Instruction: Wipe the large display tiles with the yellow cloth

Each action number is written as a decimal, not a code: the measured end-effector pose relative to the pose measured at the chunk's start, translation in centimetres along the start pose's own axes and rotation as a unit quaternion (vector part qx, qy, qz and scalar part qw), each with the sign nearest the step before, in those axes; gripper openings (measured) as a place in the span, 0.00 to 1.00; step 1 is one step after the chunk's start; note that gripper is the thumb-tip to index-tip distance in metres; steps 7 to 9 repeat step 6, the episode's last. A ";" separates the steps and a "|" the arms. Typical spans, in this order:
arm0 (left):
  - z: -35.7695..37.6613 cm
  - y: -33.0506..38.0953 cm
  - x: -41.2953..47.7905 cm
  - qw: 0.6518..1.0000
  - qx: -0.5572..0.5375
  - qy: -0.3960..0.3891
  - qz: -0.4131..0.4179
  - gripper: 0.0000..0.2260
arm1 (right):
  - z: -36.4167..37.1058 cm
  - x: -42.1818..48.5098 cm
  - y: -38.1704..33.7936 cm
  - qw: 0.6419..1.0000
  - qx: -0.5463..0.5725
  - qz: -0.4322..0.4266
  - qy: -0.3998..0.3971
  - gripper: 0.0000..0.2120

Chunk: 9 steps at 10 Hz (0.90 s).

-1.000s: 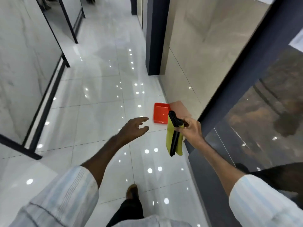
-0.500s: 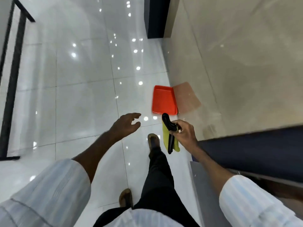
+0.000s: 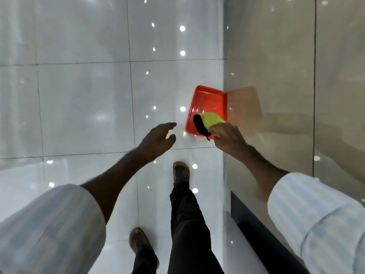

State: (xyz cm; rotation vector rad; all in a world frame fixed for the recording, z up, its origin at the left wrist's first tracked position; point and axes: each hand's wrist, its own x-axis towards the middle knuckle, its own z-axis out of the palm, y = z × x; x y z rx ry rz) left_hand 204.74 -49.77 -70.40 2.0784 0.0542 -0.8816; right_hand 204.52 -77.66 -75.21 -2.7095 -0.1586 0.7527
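Tray (image 3: 207, 98): orange, on floor (image 3: 85, 107) | yellow cloth (image 3: 211, 119): overlapping it, in right hand (image 3: 227, 137)

This looks like a tile showroom: a glossy white tiled floor (image 3: 83, 107) reflects many ceiling lights, and a large polished beige display tile (image 3: 276, 56) stands upright beside it.

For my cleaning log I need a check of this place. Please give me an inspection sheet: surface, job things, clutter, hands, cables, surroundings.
Surface: glossy white floor tiles with lamp reflections.
Job's things: yellow cloth with a black part, over the red tray, contact unclear; beige display tile at right.
Clutter: red tray sits on the floor against the display tile.
Hands: right hand grips the yellow cloth; left hand open, holds nothing.
Cables: nothing seen.
Surroundings: dark base strip below the display tile; sandals on the floor.
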 end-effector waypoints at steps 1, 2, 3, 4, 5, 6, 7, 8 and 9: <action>-0.5 0.1 -0.5 1.000 -0.010 0.002 -0.012 0.19 | -0.5 2.2 -0.3 0.994 0.054 0.062 -0.078 0.19; -1.4 -0.3 -2.6 0.999 -0.038 0.023 -0.029 0.20 | -0.7 2.3 -2.0 0.993 0.080 0.058 -0.065 0.18; -4.4 -0.9 -8.0 0.991 -0.094 0.087 -0.038 0.23 | -1.8 1.5 -6.7 0.994 0.096 -0.009 -0.060 0.16; -7.0 -1.7 -12.4 0.981 -0.121 0.142 -0.052 0.22 | -3.1 0.8 -11.2 0.988 0.121 -0.070 -0.058 0.15; -12.2 -1.8 -20.2 0.958 -0.128 0.244 -0.075 0.18 | -5.8 0.0 -19.7 0.977 0.166 -0.127 -0.046 0.16; -15.0 -1.5 -26.1 0.939 -0.141 0.307 -0.069 0.17 | -8.5 -1.2 -25.7 0.966 0.194 -0.170 -0.007 0.16; -15.0 -1.5 -26.1 0.939 -0.141 0.307 -0.069 0.17 | -8.5 -1.2 -25.7 0.966 0.194 -0.170 -0.007 0.16; -15.0 -1.5 -26.1 0.939 -0.141 0.307 -0.069 0.17 | -8.5 -1.2 -25.7 0.966 0.194 -0.170 -0.007 0.16; -15.0 -1.5 -26.1 0.939 -0.141 0.307 -0.069 0.17 | -8.5 -1.2 -25.7 0.966 0.194 -0.170 -0.007 0.16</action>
